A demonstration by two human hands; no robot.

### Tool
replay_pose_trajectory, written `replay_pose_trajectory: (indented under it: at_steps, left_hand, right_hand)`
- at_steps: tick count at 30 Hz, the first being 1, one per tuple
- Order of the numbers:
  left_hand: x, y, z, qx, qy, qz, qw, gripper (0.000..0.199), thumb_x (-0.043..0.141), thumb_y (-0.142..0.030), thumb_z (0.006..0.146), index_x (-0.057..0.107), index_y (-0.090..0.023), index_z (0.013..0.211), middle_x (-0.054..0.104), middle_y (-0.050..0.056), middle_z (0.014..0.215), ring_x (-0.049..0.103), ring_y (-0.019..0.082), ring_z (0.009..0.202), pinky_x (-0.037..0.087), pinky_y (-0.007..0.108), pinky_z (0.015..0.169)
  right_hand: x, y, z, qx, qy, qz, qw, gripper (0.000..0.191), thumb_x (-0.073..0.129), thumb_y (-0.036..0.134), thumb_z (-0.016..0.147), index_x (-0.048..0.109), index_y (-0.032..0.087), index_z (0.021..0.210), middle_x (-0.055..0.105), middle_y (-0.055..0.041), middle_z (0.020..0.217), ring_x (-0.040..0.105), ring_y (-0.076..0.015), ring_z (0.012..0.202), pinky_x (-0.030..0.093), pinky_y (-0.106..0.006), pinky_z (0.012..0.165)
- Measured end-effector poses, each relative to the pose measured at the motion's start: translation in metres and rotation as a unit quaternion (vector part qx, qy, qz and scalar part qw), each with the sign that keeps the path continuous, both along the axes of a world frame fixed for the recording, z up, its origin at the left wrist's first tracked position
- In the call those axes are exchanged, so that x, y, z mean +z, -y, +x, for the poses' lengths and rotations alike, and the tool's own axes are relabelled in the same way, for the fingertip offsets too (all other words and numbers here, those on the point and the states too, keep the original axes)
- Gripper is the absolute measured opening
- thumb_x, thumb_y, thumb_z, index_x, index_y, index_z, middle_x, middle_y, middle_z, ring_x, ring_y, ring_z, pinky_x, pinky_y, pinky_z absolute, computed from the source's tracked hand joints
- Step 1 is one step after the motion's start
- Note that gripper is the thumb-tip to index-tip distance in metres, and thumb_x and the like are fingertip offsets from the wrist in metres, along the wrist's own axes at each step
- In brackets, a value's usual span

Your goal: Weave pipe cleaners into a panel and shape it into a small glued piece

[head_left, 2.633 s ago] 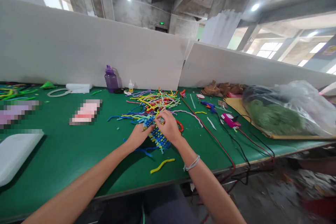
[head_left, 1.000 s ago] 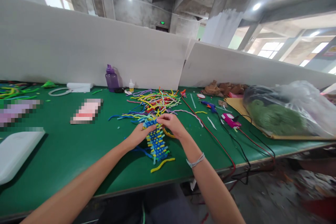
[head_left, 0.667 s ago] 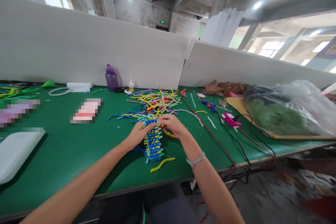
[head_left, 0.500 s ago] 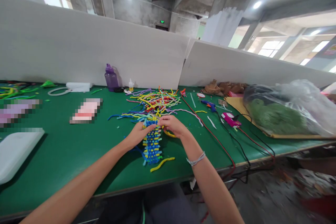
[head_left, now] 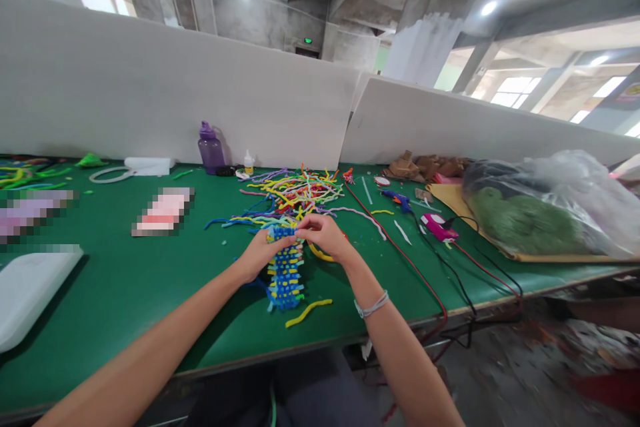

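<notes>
A woven strip of blue and yellow pipe cleaners (head_left: 286, 280), short pale ends sticking out along both sides, lies on the green table. My left hand (head_left: 261, 253) grips its upper left part, thumb laid across the weave. At the top right corner my right hand (head_left: 324, 235) is closed in a pinch; what sits between its fingertips is too small to make out. A tangled pile of coloured pipe cleaners (head_left: 305, 192) lies just beyond both hands. One loose yellow pipe cleaner (head_left: 309, 312) rests to the right of the strip's lower end.
On the right are a blue glue gun (head_left: 397, 200), a magenta device (head_left: 440, 227) with red and black cords, and a plastic bag with green material (head_left: 525, 220). A purple bottle (head_left: 211, 150) and a small glue bottle (head_left: 249, 161) stand by the white partition (head_left: 175, 87).
The woven strip and my left hand have shifted slightly left. My right hand has moved a little up and left, its fingers now at the strip's top corner.
</notes>
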State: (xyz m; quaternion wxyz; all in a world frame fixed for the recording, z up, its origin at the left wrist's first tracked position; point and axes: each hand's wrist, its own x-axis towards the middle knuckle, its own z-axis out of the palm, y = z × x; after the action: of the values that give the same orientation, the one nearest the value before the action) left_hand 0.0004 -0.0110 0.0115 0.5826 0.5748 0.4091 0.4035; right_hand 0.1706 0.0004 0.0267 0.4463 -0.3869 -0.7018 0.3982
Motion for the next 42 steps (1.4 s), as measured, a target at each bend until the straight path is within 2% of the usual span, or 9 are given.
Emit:
replay_pose_trajectory:
  at_steps: [3,5,10,17,24,29,33,38,42]
  left_hand:
    - [-0.0004,0.0001,-0.0008,-0.002,0.026,-0.04,0.999,0.028,0.069,-0.036,0.065,0.063,-0.013,0.082,0.068,0.003,0.071,0.062,0.017,0.061,0.051,0.029,0.061]
    - [0.0002,0.0002,-0.0008,0.002,0.026,-0.043,0.999,0.028,0.07,-0.035,0.064,0.063,-0.013,0.08,0.068,0.002,0.069,0.061,0.016,0.059,0.051,0.028,0.059]
    - [0.0034,0.0017,0.0007,-0.009,0.023,-0.036,0.999,0.032,0.07,-0.036,0.064,0.063,-0.014,0.087,0.069,0.003,0.075,0.064,0.018,0.065,0.052,0.028,0.061]
    - [0.0028,0.0017,0.0006,-0.025,0.005,-0.026,0.999,0.031,0.07,-0.035,0.064,0.064,-0.015,0.086,0.07,0.003,0.076,0.065,0.019,0.068,0.052,0.029,0.064]
    - [-0.0027,-0.0009,-0.0036,-0.019,-0.009,-0.012,1.0,0.027,0.068,-0.034,0.066,0.064,-0.014,0.084,0.07,0.004,0.075,0.065,0.02,0.066,0.052,0.031,0.064]
    - [-0.0017,-0.0018,-0.0042,-0.025,0.0,-0.033,0.999,0.034,0.068,-0.036,0.064,0.064,-0.013,0.089,0.07,0.005,0.075,0.065,0.022,0.069,0.052,0.033,0.065]
    - [0.0003,-0.0047,-0.0063,0.001,-0.015,0.014,1.0,0.039,0.067,-0.04,0.064,0.064,-0.012,0.091,0.069,0.006,0.075,0.063,0.023,0.072,0.05,0.032,0.065]
    - [0.0008,-0.0058,-0.0058,0.011,-0.046,0.066,0.997,0.036,0.065,-0.045,0.065,0.064,-0.012,0.079,0.063,0.002,0.064,0.057,0.017,0.06,0.045,0.027,0.056]
    - [0.0011,-0.0033,-0.0025,-0.032,-0.082,0.088,0.992,0.032,0.063,-0.045,0.065,0.064,-0.013,0.071,0.06,0.0,0.061,0.053,0.015,0.059,0.043,0.025,0.056]
  right_hand:
    - [0.0028,0.0019,0.0008,-0.013,0.051,0.072,0.996,0.006,0.055,0.016,0.069,0.061,0.016,0.068,0.059,-0.0001,0.073,0.054,-0.0118,0.072,0.039,-0.021,0.062]
    - [0.0036,0.0021,0.0017,-0.008,0.059,0.069,0.996,0.009,0.053,0.014,0.069,0.062,0.016,0.069,0.059,-0.0001,0.073,0.054,-0.0117,0.072,0.039,-0.021,0.061]
    - [0.002,0.0001,0.0024,0.029,-0.008,-0.112,0.993,0.017,0.052,0.031,0.074,0.061,0.017,0.072,0.055,0.0013,0.065,0.049,-0.0095,0.056,0.038,-0.02,0.048]
    - [-0.002,0.0014,0.0018,0.057,-0.055,-0.212,0.974,0.021,0.065,0.035,0.066,0.06,0.016,0.073,0.054,0.0022,0.066,0.047,-0.0064,0.054,0.036,-0.017,0.044]
    - [-0.001,0.0033,0.001,0.046,-0.017,-0.165,0.985,0.021,0.067,0.033,0.063,0.06,0.014,0.068,0.054,0.0033,0.059,0.043,-0.0044,0.045,0.033,-0.017,0.041]
    - [0.0018,0.0038,-0.0014,0.025,-0.004,-0.136,0.99,0.02,0.065,0.033,0.064,0.059,0.015,0.066,0.052,0.004,0.054,0.041,-0.0045,0.041,0.03,-0.017,0.039]
    - [0.0008,0.0001,0.0009,-0.005,-0.034,-0.146,0.989,0.02,0.064,0.034,0.064,0.057,0.015,0.067,0.053,0.0036,0.057,0.041,-0.0047,0.042,0.031,-0.018,0.04]
    - [-0.0033,-0.0028,0.0031,-0.021,-0.049,-0.125,0.991,0.021,0.065,0.034,0.064,0.057,0.016,0.071,0.052,0.0038,0.061,0.044,-0.007,0.05,0.035,-0.02,0.045]
    - [-0.0021,-0.001,0.0008,-0.006,-0.044,-0.058,0.997,0.019,0.061,0.031,0.069,0.062,0.016,0.082,0.061,-0.0004,0.076,0.054,-0.0113,0.069,0.042,-0.023,0.063]
